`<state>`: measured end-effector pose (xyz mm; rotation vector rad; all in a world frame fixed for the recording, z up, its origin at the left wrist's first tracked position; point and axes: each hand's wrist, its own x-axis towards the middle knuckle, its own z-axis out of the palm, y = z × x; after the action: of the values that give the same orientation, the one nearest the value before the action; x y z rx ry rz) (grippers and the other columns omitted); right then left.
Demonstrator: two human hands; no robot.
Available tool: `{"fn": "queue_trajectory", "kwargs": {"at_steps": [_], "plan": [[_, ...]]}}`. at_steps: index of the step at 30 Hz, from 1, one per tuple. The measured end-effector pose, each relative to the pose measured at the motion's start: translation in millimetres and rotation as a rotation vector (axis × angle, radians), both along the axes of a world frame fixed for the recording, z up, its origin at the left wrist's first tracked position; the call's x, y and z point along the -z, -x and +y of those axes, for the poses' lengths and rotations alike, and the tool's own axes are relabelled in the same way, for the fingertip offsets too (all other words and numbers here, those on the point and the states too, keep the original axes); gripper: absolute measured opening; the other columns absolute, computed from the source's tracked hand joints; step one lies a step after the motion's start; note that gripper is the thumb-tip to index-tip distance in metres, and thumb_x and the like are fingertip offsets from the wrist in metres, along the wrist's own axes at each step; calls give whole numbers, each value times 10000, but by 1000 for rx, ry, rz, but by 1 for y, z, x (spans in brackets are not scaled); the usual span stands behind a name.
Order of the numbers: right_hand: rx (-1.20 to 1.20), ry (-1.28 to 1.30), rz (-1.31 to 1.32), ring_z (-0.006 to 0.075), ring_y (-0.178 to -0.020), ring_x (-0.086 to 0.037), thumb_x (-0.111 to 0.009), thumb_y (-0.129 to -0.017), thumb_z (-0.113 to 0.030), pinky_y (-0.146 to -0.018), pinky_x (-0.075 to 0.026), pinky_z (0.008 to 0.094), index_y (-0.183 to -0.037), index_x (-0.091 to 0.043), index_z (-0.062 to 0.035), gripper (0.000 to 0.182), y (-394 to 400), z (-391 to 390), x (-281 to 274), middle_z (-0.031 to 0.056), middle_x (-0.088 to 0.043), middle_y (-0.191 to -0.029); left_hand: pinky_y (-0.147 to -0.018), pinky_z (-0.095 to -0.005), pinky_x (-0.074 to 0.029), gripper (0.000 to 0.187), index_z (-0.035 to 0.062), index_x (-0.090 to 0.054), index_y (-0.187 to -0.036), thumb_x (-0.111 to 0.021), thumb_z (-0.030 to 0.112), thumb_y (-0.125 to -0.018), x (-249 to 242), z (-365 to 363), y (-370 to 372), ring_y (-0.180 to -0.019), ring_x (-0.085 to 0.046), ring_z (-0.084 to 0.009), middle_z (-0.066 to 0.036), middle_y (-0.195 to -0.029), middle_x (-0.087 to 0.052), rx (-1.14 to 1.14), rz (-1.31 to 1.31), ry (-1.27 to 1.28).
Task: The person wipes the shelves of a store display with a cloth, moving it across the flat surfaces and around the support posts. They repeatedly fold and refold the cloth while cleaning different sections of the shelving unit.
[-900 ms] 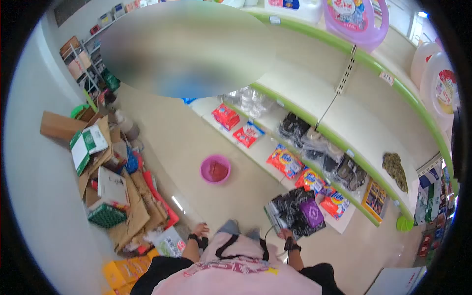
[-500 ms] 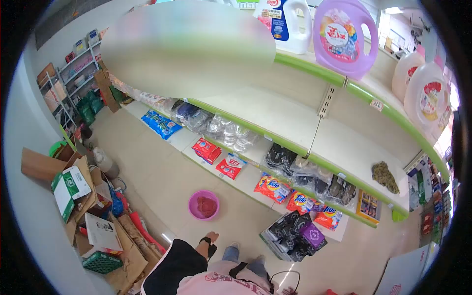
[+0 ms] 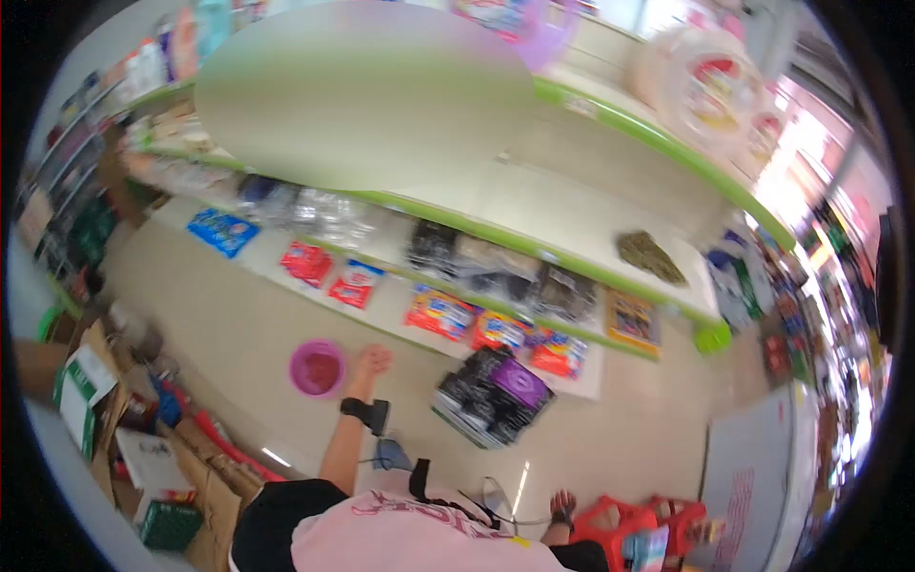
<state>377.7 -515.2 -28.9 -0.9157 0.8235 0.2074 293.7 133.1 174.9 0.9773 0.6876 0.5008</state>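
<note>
My left hand reaches forward over the floor, a black band around its wrist. It holds nothing that I can see; its fingers look loosely open, though blurred. Just left of it in the view is a pink plastic basin with a reddish cloth-like thing inside. To its right, a box of black and purple packets rests on the floor. Low in the view, my right hand hangs with its fingers apart, nothing visible in it, near a red plastic stool.
Shelving with green edges runs across the front. Its lowest levels carry detergent bags and bagged goods; a greenish-brown cloth lies higher up. Cardboard boxes pile up at left. A white chest-like cabinet stands at right.
The view has swung to the right, so shelf and basin appear further left. My left arm has stretched forward, bringing the hand beside the basin in view. My right hand and the red stools now show.
</note>
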Motion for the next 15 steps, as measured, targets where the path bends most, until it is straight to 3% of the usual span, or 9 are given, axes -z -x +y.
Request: {"fn": "queue_trajectory", "kwargs": {"at_steps": [1, 2, 5, 7, 10, 12, 15], "plan": [[-173, 69, -121, 273, -1089, -538, -506, -877, -428, -864, -491, 413, -1286, -426, -128, 514, -17, -9, -28, 112, -525, -1250, -813, -375, -488, 383, 54, -517, -1133, -418, 360, -925, -9, -14, -17, -958, -611, -237, -135, -1062, -631, -9, 18, 5], [-329, 143, -229, 279, -1033, -572, -519, -887, -420, -802, -505, 392, -1189, -514, -135, 416, -35, -17, -53, 103, -560, -1203, -806, -378, -488, 367, 57, -523, -1122, -421, 348, -922, -17, -31, -39, -958, -610, -233, -133, -1059, -632, -21, 33, 1], [-643, 466, -319, 217, -827, -641, -468, -940, -350, -736, -506, 326, -1190, -524, -70, 380, -68, -37, -128, 117, -659, -962, -756, -349, -503, 348, 65, -534, -1102, -422, 340, -921, -57, -112, -103, -914, -628, -221, -127, -1019, -645, -5, 113, -214], [-623, 496, -362, 206, -821, -638, -463, -942, -327, -731, -499, 316, -1190, -525, -66, 365, -71, -74, -151, 111, -659, -964, -689, -308, -514, 314, 65, -537, -1086, -466, 320, -916, -71, -168, -140, -850, -645, -208, -115, -956, -656, 47, -44, -256], [-594, 535, -401, 182, -819, -631, -444, -946, -266, -728, -484, 293, -1190, -526, -59, 330, -54, -109, -192, 98, -656, -971, -644, -281, -514, 275, 65, -541, -1058, -515, 292, -906, -130, -274, -184, -810, -652, -198, -104, -912, -657, 259, -81, -226], [-574, 497, -484, 151, -829, -619, -405, -943, -182, -741, -463, 266, -1179, -533, -49, 300, -44, -129, -225, 76, -651, -980, -681, -290, -521, 230, 61, -560, -996, -524, 271, -909, -153, -320, -211, -812, -649, -190, -98, -911, -650, 385, -107, -222], [-522, 527, -479, 138, -834, -610, -406, -941, -171, -756, -456, 264, -1173, -536, -50, 292, -61, -168, -237, 66, -651, -977, -689, -287, -518, 213, 53, -560, -985, -505, 248, -920, -183, -366, -259, -807, -645, -181, -93, -915, -648, 566, -127, -295]]}}
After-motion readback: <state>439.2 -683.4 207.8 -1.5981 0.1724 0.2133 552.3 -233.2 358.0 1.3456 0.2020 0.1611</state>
